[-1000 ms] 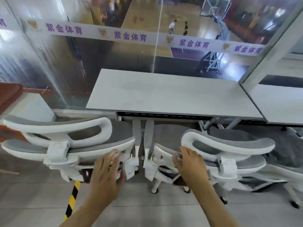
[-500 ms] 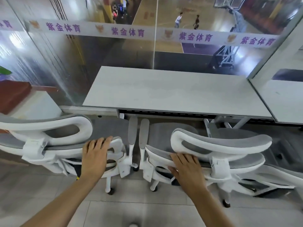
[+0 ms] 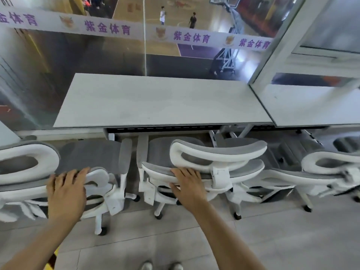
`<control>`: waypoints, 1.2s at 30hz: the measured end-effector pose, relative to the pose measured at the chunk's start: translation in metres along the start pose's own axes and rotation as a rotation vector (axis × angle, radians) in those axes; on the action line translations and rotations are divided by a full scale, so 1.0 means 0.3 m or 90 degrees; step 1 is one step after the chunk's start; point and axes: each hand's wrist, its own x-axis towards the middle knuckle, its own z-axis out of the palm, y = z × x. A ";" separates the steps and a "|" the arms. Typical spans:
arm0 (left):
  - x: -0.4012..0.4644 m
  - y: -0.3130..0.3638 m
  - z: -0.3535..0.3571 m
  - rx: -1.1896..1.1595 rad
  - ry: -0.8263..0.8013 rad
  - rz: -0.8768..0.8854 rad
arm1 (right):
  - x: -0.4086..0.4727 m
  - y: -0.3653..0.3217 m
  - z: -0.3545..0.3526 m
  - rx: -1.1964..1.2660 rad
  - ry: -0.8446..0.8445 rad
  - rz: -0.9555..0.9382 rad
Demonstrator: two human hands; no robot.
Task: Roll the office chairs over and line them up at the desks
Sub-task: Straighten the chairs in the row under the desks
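Note:
Two white office chairs with grey mesh stand side by side at a pale grey desk (image 3: 155,102), seats tucked toward its front edge. My left hand (image 3: 67,191) lies flat over the top of the left chair's backrest (image 3: 25,162), fingers spread. My right hand (image 3: 188,189) rests on the backrest of the middle chair (image 3: 214,152), fingers curled over its upper rim. Their armrests almost touch between them. A third chair (image 3: 327,168) stands to the right, under the neighbouring desk (image 3: 315,106).
A glass wall (image 3: 116,55) with a white banner of purple characters runs behind the desks, a basketball court with people far below. A white pillar (image 3: 278,43) separates the two desks. Grey tiled floor (image 3: 272,240) lies behind the chairs, with a yellow-black stripe at the lower left.
Both hands have settled onto the chair backs, and the two chairs have closed in toward the desk. The view has shifted left and forward.

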 end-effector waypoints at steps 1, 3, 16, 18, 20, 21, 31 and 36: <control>-0.002 0.010 -0.006 -0.009 0.003 -0.013 | -0.022 0.001 -0.008 0.031 0.002 -0.006; -0.001 0.050 -0.018 -0.030 -0.014 -0.042 | -0.067 0.014 -0.030 0.076 0.038 -0.015; -0.060 1.046 -0.279 -0.412 0.100 0.246 | -0.305 0.603 -0.324 0.054 0.400 0.077; -0.087 1.232 -0.278 -0.427 0.115 0.318 | -0.308 0.823 -0.389 -0.022 0.365 0.167; -0.085 1.414 -0.254 -0.399 0.110 0.379 | -0.306 1.043 -0.456 -0.123 0.263 0.243; -0.076 1.498 -0.238 -0.370 0.091 0.393 | -0.311 1.141 -0.488 -0.167 0.180 0.266; 0.040 1.955 0.013 -0.068 -0.156 0.220 | -0.461 1.675 -0.398 -0.121 0.108 0.050; 0.040 1.973 0.039 -0.045 -0.114 0.211 | -0.481 1.854 -0.406 -0.183 0.203 0.001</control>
